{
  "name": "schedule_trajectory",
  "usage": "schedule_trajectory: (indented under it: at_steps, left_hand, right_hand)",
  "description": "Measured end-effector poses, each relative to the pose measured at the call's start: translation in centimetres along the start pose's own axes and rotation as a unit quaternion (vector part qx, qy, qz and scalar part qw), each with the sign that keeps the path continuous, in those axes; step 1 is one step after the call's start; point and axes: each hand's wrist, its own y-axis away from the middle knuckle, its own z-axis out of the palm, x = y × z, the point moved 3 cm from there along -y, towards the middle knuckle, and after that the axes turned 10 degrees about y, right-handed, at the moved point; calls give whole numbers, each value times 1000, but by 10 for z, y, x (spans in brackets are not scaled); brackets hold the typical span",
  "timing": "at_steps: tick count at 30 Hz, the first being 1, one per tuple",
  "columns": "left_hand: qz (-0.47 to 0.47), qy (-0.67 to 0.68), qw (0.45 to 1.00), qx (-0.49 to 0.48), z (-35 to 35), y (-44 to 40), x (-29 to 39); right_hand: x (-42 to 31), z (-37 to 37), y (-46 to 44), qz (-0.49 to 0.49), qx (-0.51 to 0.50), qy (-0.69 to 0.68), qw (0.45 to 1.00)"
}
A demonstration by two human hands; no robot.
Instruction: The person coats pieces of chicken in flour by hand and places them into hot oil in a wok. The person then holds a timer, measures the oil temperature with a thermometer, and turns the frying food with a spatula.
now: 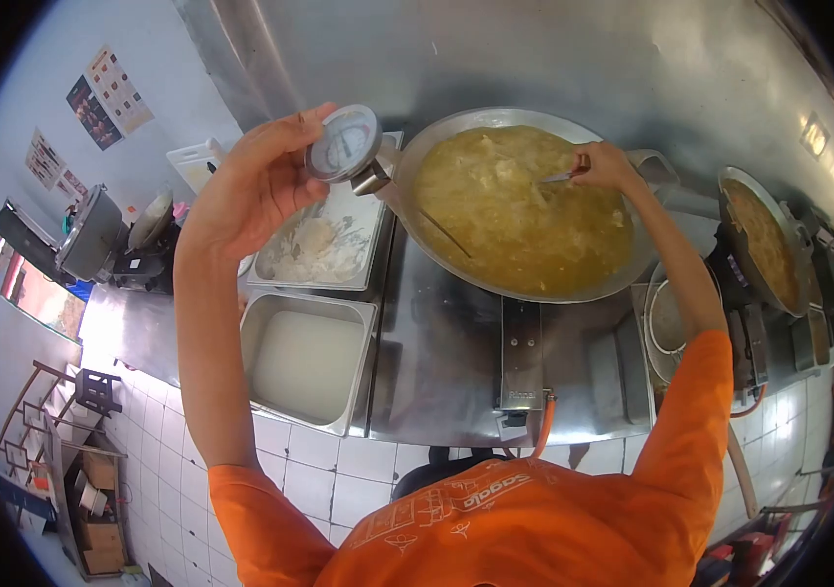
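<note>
My left hand (265, 171) is raised at the left rim of a wide wok (419, 137), its fingers closed at the edge of a round dial thermometer (343, 144). The thermometer's metal clip sits near the rim, and a thin probe slants into the yellow bubbling oil. My right hand (601, 166) reaches over the far right part of the wok, closed on a metal utensil (559, 177). Its lower end is hidden in the oil and pale frying food (505, 171), so its kind does not show.
Left of the wok stand a metal tray of white flour (314, 245) and a pan of pale liquid (307, 362). A second wok (764, 240) is at the right, near a round strainer (669, 318). A burner control box (521, 357) and orange hose (546, 430) are in front.
</note>
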Motion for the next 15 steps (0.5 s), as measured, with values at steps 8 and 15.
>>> schedule_trajectory:
  at_steps: [8,15]
  left_hand:
    - [14,12,1000,2,-1,-5,3]
    - [-14,-15,999,-33,14,-3,1]
  right_hand:
    - [-52,-19,-12,-35,43,-4,998]
    - [-97,-70,19,-94,26,18,995]
